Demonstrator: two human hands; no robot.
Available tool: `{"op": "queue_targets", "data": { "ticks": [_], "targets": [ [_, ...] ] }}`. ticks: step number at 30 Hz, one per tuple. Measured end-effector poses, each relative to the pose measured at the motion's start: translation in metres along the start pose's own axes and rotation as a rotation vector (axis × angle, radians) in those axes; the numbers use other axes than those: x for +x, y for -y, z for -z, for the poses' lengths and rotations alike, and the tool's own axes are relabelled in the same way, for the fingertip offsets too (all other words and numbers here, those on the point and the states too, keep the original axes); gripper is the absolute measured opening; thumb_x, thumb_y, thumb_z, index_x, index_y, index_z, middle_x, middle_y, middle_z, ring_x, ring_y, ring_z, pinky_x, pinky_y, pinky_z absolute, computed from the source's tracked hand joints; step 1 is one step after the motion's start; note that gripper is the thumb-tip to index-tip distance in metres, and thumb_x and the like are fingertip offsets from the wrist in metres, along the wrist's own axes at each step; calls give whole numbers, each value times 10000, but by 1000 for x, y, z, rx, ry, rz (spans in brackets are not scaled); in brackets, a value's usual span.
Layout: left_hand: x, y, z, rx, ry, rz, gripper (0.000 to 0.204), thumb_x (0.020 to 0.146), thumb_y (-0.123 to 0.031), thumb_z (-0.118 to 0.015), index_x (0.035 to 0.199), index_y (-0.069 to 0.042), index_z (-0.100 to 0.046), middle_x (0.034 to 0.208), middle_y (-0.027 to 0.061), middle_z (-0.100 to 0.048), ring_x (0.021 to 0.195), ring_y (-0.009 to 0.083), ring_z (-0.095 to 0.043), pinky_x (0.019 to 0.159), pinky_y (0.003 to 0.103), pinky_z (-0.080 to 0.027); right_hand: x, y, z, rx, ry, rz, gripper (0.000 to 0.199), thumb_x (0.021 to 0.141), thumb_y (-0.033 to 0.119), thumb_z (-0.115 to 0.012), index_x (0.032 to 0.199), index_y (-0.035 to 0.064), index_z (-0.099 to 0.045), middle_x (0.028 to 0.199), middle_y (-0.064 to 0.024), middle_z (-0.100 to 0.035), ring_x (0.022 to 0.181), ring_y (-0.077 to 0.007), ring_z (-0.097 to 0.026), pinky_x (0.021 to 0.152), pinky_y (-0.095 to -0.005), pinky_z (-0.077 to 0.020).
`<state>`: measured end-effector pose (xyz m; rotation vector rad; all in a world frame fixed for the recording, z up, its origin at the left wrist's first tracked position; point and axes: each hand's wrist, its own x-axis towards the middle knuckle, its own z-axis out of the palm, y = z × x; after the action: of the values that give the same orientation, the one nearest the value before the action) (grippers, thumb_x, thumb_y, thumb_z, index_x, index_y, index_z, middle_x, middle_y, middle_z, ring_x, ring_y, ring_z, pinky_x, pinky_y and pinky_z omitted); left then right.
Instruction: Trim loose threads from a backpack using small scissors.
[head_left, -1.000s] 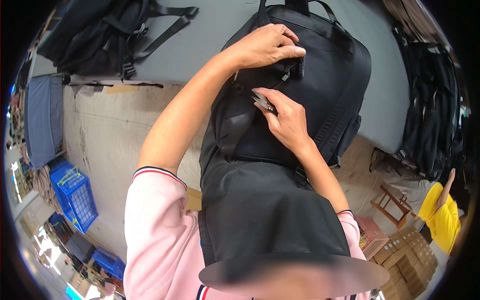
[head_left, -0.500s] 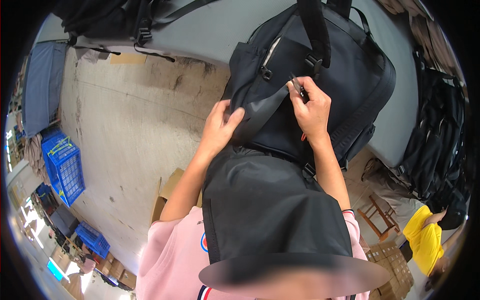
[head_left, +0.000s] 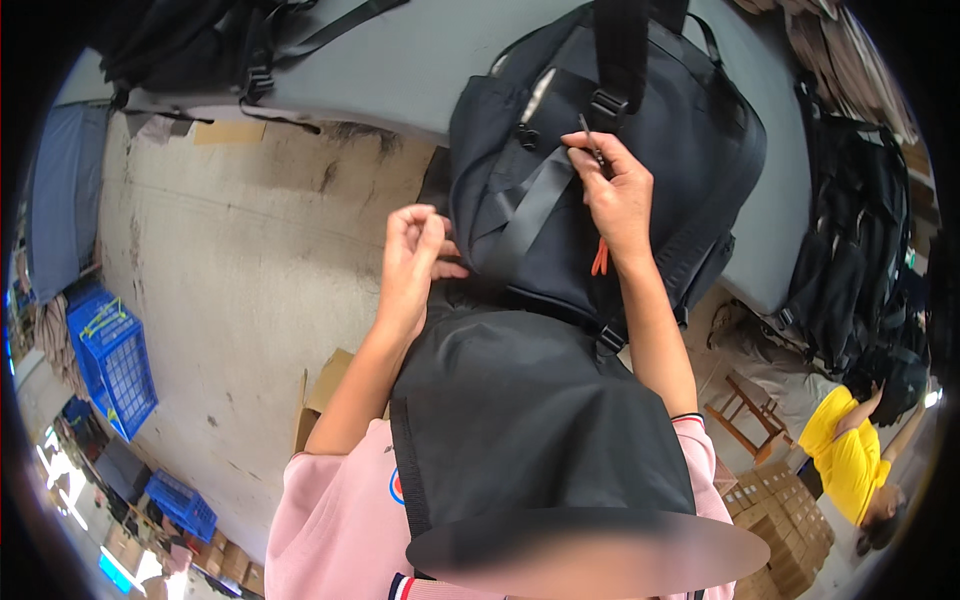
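Note:
A black backpack (head_left: 690, 170) lies on the grey table in front of me, with webbing straps, buckles and a partly open zip. My right hand (head_left: 620, 195) is closed over its front. Between the fingers is a small dark pointed tool (head_left: 591, 140), which looks like thread snips; the fist hides most of it. Orange cord ends (head_left: 600, 258) dangle below that hand. A grey webbing strap (head_left: 532, 215) runs slantwise from the right fingertips to the bag's lower left. My left hand (head_left: 415, 250) is beside the bag's left edge, its fingers apart and nothing visible in them.
The grey table (head_left: 400, 70) carries another black bag (head_left: 180, 50) at far left. More black bags (head_left: 850, 230) are piled at right. Blue crates (head_left: 112, 360) stand on the floor at left. A wooden stool (head_left: 750, 418) and a person in yellow (head_left: 850, 450) are at lower right.
My left hand has come off the strap and bag edge and moved left. My right hand keeps the tool beside the strap's upper end. The backpack appears slightly further left in view.

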<state>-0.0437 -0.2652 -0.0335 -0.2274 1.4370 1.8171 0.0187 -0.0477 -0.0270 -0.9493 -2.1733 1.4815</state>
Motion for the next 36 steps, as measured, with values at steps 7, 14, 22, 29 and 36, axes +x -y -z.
{"op": "queue_targets", "data": {
  "ticks": [7,14,22,29,36],
  "targets": [
    [-13,19,29,635,637,-103,341,832,-172,-655,1107,6,-559,1087,70,-574,1013,189,-544,901,309,-417,11,8,-7,-61,5,31,122,844,72,-624,953,41,-670,678,-5,-619,599,-42,-494,566,-212,-404],
    [-50,-46,-4,42,403,67,161,907,-89,-558,1020,25,-572,794,116,-655,601,153,-612,627,246,-498,-3,25,3,-128,37,16,165,851,55,-606,1008,48,-654,662,-4,-611,589,-55,-484,561,-213,-398],
    [-9,-43,-45,-99,415,92,376,958,-329,-503,1044,32,-568,881,145,-664,668,174,-644,640,264,-525,-47,71,10,77,369,243,427,743,-115,-532,1127,58,-598,941,-105,-665,763,-191,-662,684,-272,-497],
    [7,-48,-49,69,317,-37,263,905,-195,-618,733,1,-586,944,72,-661,641,30,-464,586,209,-418,-66,62,25,-192,241,264,259,735,66,-698,960,37,-573,816,-76,-588,639,-224,-604,576,-301,-468],
    [12,-53,-47,299,373,-101,191,883,-154,-626,967,9,-681,841,9,-644,693,25,-534,562,202,-396,-66,66,32,-373,294,490,266,684,118,-741,903,63,-601,775,-42,-548,598,-219,-570,535,-316,-444]
  ]
}}
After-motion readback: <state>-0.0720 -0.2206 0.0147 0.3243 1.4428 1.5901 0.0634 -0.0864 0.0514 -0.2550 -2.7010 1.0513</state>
